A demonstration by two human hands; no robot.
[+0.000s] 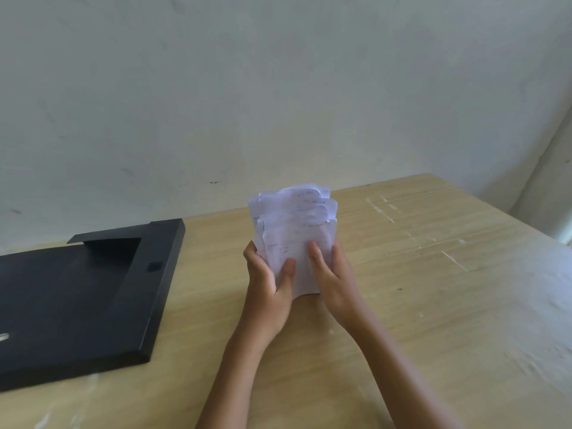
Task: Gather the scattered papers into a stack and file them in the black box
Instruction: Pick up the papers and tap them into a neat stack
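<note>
A stack of white papers (294, 224) with faint handwriting stands upright above the middle of the wooden table (433, 289); its top edges are uneven and fanned. My left hand (269, 289) grips the stack's left lower side, thumb on the front sheet. My right hand (334, 280) holds the right lower side, thumb also pressed on the front. The black box (77, 305) lies flat on the table to the left of my hands, a flap raised at its far end.
A pale wall (247, 88) rises right behind the table's far edge. The table's right edge runs diagonally at the right of the view. Scuffed white marks (418, 239) streak the tabletop on the right.
</note>
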